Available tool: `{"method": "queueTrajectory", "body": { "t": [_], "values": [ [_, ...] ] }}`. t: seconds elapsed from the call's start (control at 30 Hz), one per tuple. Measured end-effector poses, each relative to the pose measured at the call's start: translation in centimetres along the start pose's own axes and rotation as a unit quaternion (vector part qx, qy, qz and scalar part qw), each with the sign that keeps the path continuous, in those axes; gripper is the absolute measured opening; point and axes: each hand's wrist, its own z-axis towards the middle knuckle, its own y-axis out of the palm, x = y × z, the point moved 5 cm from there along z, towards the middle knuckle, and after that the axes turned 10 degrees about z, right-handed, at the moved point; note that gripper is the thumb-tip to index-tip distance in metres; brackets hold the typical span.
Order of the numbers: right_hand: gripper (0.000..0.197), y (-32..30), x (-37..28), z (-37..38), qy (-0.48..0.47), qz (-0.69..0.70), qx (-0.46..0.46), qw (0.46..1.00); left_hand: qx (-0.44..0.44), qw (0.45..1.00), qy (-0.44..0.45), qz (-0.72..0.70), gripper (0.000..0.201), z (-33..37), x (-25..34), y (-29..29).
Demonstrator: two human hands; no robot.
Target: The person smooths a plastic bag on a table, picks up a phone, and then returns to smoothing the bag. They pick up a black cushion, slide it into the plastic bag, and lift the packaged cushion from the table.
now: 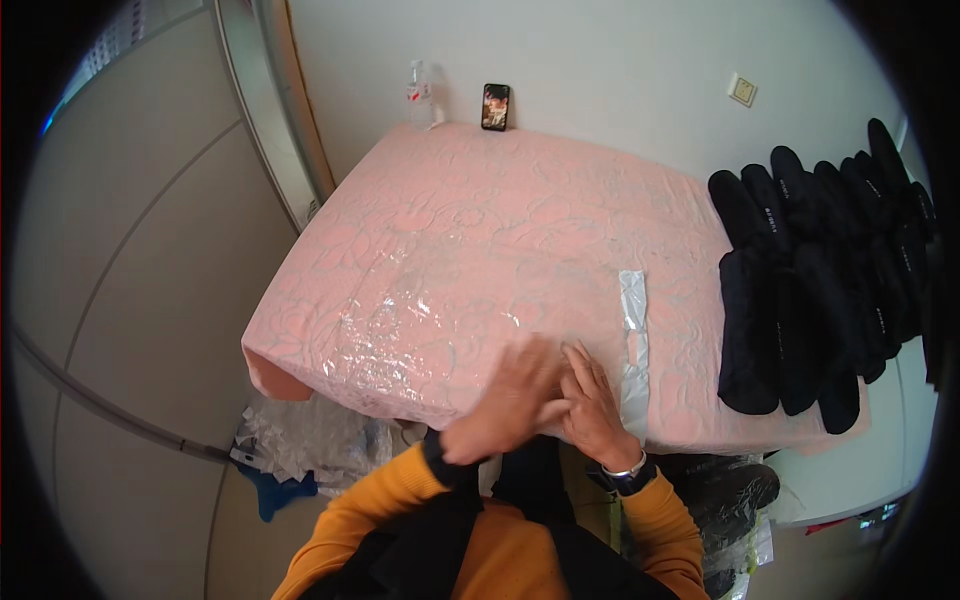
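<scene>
A clear plastic bag (455, 315) lies flat and shiny on the pink patterned cloth (480, 185). A whitish strip (633, 345) runs along its right side. Over the bag's near right part, my left hand (508, 400) is smeared by motion, so its fingers cannot be made out well. Close beside it is my right hand (592, 405), with fingers stretched forward over the plastic and the thumb pointing toward the left hand. Nothing shows in the right hand's grasp. A metal band and a dark watch circle the right wrist.
Several black, padded, boot-shaped items (800, 290) are piled at the right. A clear bottle (418, 95) and a phone (495, 107) stand at the back by the wall. Crumpled plastic (310, 445) lies below the table's left front; wrapped dark items (725, 500) sit below its right.
</scene>
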Motion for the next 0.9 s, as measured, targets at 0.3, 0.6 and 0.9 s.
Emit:
{"method": "queueTrajectory", "body": {
  "t": [0.3,0.6,0.9],
  "values": [
    [0.088,1.5,2.4,0.8,0.08,-0.042,-0.091,0.992,-0.101,0.989,0.012,0.109,0.077,0.6,-5.1,3.1],
    [0.086,1.0,3.4,2.4,0.094,-0.063,-0.105,0.988,-0.097,0.945,-0.169,0.264,0.077,-4.0,-22.3,-5.0],
    [0.088,-0.7,3.8,-1.2,0.114,-0.049,-0.102,0.987,-0.129,0.924,-0.267,0.243,0.068,-10.7,-25.5,-11.3]
  ]
}}
